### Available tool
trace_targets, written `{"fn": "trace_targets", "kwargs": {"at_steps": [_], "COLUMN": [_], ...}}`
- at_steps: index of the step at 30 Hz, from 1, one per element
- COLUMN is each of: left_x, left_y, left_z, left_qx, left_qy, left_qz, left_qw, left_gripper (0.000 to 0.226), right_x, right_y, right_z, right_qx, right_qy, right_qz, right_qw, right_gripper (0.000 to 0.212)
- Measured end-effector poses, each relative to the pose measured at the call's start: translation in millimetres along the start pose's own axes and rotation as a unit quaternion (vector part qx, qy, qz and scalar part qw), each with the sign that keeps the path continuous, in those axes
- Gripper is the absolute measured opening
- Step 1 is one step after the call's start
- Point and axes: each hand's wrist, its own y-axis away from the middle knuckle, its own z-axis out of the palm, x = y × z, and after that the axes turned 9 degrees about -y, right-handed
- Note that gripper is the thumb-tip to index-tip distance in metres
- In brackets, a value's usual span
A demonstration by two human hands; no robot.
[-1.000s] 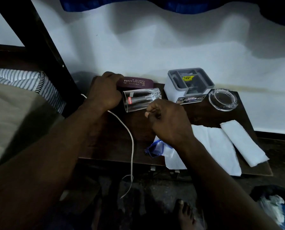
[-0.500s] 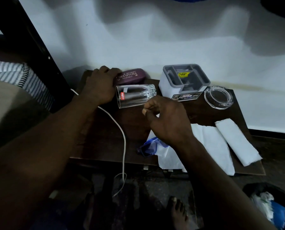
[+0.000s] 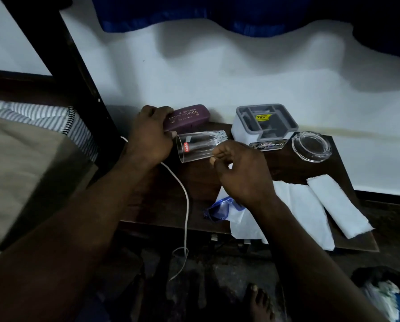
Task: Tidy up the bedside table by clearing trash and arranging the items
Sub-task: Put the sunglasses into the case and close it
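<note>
Left hand (image 3: 151, 138) is at the bedside table's (image 3: 194, 182) eleven o'clock corner, fingers curled round the near end of the maroon spectacle case (image 3: 189, 116), which sits against the wall. Just at the case's six o'clock a clear glass (image 3: 197, 147) lies on its side, mouth facing the left hand. Right hand (image 3: 243, 175) hovers at the glass's four o'clock, fingers bunched with thumb and forefinger close together; whether they pinch anything, I can't tell. Under that wrist are blue glasses (image 3: 218, 211) on a flat white tissue (image 3: 303, 205), with a folded tissue (image 3: 338, 205) at its three o'clock. At the table's one o'clock there's a grey organiser box (image 3: 264, 123), a glass ashtray (image 3: 311, 147) beside it. A white cable (image 3: 186, 205) trails off the six o'clock edge.
</note>
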Motion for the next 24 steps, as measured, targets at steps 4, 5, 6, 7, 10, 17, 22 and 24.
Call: {"fn": "trace_targets", "kwargs": {"at_steps": [4, 5, 6, 7, 10, 17, 22, 24], "left_x": [9.5, 13.1, 18.0, 24.0, 44.6, 86.6, 92.4, 96.0], "left_y": [8.8, 12.1, 16.4, 22.0, 47.4, 105.2, 93.8, 87.1], "left_z": [-16.6, -21.9, -27.2, -32.1, -40.9, -46.2, -43.5, -41.7], "left_qx": [0.058, 0.067, 0.07, 0.065, 0.029, -0.065, -0.084, -0.094], "left_qy": [0.014, 0.022, 0.033, 0.045, 0.072, 0.45, 0.685, 0.701], "left_qz": [-0.011, -0.015, -0.019, -0.022, -0.01, -0.109, -0.287, -0.302], "left_qw": [0.998, 0.997, 0.997, 0.997, 0.997, 0.884, 0.665, 0.64], "left_gripper": [0.06, 0.06, 0.059, 0.058, 0.057, 0.038, 0.015, 0.008], "right_x": [-3.9, -4.1, -4.9, -7.1, -17.0, -16.3, -15.7, -14.8], "right_y": [2.9, 3.3, 3.5, 3.6, 2.2, -1.5, -2.8, -2.3], "right_z": [-3.6, -4.1, -4.7, -5.9, -12.2, -21.7, -28.2, -28.4], "right_qx": [0.014, 0.015, 0.014, 0.017, 0.048, 0.048, 0.032, 0.032], "right_qy": [-0.019, -0.024, -0.026, -0.028, -0.107, -0.405, -0.469, -0.462], "right_qz": [0.015, 0.021, 0.026, 0.03, 0.091, 0.191, 0.192, 0.183], "right_qw": [1.0, 0.999, 0.999, 0.999, 0.989, 0.893, 0.862, 0.867], "right_gripper": [0.013, 0.016, 0.02, 0.026, 0.047, 0.076, 0.035, 0.027]}}
